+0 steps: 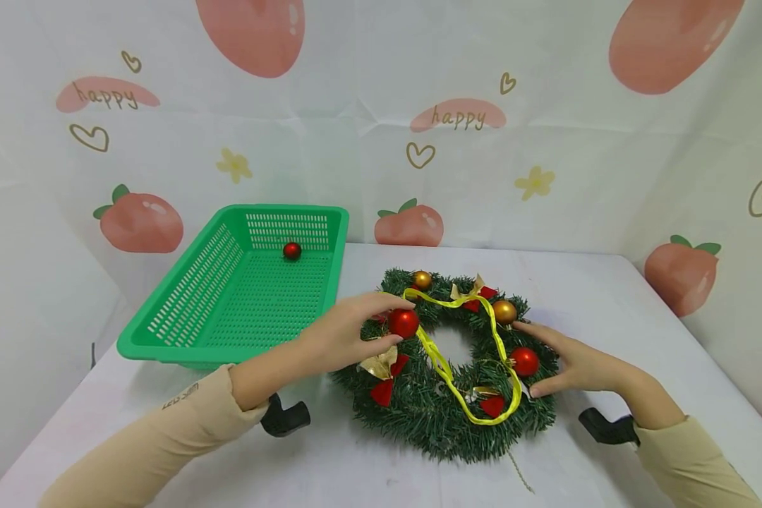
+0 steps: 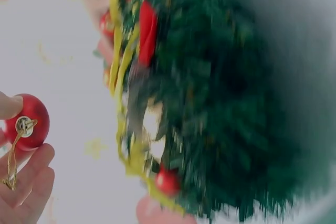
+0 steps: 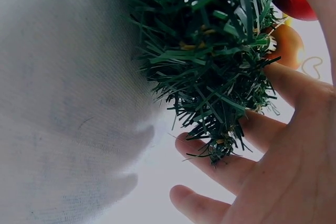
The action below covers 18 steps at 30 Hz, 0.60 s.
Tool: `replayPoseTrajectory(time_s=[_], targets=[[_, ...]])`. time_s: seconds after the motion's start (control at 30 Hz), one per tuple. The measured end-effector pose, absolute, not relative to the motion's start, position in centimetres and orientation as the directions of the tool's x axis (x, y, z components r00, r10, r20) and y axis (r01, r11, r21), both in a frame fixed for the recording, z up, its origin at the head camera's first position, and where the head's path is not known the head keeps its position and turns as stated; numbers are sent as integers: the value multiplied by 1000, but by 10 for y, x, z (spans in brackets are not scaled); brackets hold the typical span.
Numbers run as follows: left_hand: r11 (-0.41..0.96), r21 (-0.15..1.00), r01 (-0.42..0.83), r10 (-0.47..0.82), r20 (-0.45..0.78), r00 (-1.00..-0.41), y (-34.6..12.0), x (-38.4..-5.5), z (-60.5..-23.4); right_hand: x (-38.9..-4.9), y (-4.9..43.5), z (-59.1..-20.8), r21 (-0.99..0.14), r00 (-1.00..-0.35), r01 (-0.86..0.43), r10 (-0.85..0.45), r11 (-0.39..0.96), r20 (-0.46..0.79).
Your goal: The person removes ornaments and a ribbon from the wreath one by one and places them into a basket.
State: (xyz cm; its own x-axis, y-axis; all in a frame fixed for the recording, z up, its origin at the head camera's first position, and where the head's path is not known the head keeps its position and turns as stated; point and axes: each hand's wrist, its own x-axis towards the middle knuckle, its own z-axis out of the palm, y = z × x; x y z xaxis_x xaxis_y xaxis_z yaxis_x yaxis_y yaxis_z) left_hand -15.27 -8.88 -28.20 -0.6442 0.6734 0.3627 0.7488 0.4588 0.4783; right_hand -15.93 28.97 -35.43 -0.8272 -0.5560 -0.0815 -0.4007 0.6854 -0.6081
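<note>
A red Christmas bauble (image 1: 403, 323) is pinched between the thumb and fingers of my left hand (image 1: 338, 336), over the left side of a green wreath (image 1: 413, 420). Its gold cap and hanging loop show in the left wrist view. At the wreath's right edge, my right hand (image 1: 587, 363) has its fingers spread and extended; they touch the green tips in the right wrist view. A yellow ribbon (image 1: 516, 395) lies loosely over the wreath. Gold baubles (image 1: 504, 312), another red bauble (image 1: 524, 361) and red and gold bows (image 1: 383, 391) sit on it.
Left of the wreath stands a green plastic basket (image 1: 149, 351) with one small red bauble (image 1: 292, 251) at its back. Both rest on a white-covered table (image 1: 375, 480). A printed white cloth (image 1: 355, 169) hangs behind.
</note>
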Motion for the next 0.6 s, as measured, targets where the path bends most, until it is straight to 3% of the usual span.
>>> replayPoseTrajectory(time_s=[0.2,0.6], targets=[[478,486,732,614,411,-674,-109,-162,-274,-160,291,-356,-604,-826,-409,-559,684,-73],[533,533,657,550,372,-748,-134,-175,-261,-159,290,-355,-609,-828,-403,-556,682,-75]])
